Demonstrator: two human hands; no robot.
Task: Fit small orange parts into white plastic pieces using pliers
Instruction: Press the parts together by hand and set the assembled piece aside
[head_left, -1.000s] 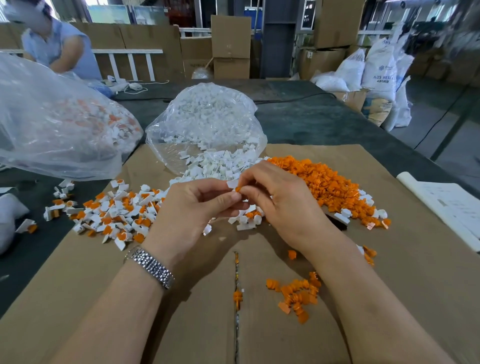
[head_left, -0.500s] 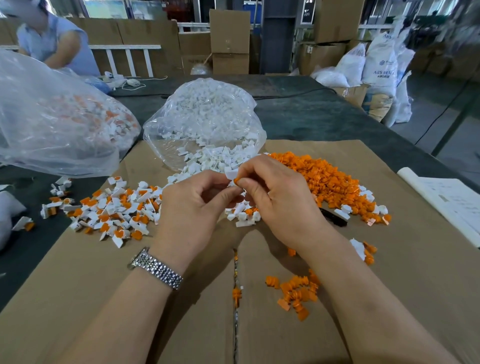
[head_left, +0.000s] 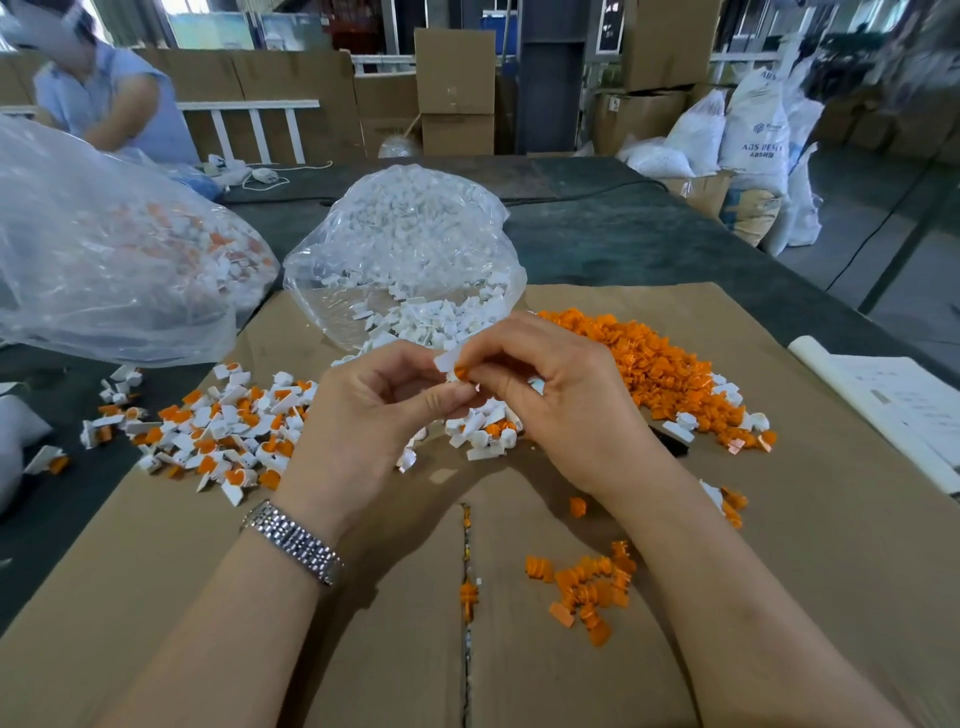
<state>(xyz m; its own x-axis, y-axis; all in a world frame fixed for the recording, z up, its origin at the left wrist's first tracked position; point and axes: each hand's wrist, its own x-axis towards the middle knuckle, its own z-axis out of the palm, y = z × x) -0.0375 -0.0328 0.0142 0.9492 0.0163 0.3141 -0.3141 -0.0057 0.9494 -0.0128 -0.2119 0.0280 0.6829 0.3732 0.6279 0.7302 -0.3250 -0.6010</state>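
Observation:
Between both hands, above the cardboard, is a white plastic piece (head_left: 448, 359) with a small orange part (head_left: 460, 373) at its lower edge. My left hand (head_left: 374, 410) pinches the piece from below with thumb and fingers. My right hand (head_left: 561, 400) pinches the orange part against it from the right. A heap of loose orange parts (head_left: 654, 364) lies right of my hands. Loose white pieces (head_left: 431, 325) spill from a clear bag (head_left: 405, 249) behind them. A dark tool handle (head_left: 670, 446), possibly the pliers, lies mostly hidden under my right wrist.
A pile of white pieces fitted with orange parts (head_left: 218, 431) lies at left. A big clear bag (head_left: 104, 260) sits far left. More orange parts (head_left: 587, 587) lie near my right forearm. Papers (head_left: 904, 405) rest at the right edge. A person (head_left: 114, 98) sits across the table.
Both hands have stayed together at the same spot, working the white piece and orange part. The view has tilted down slightly.

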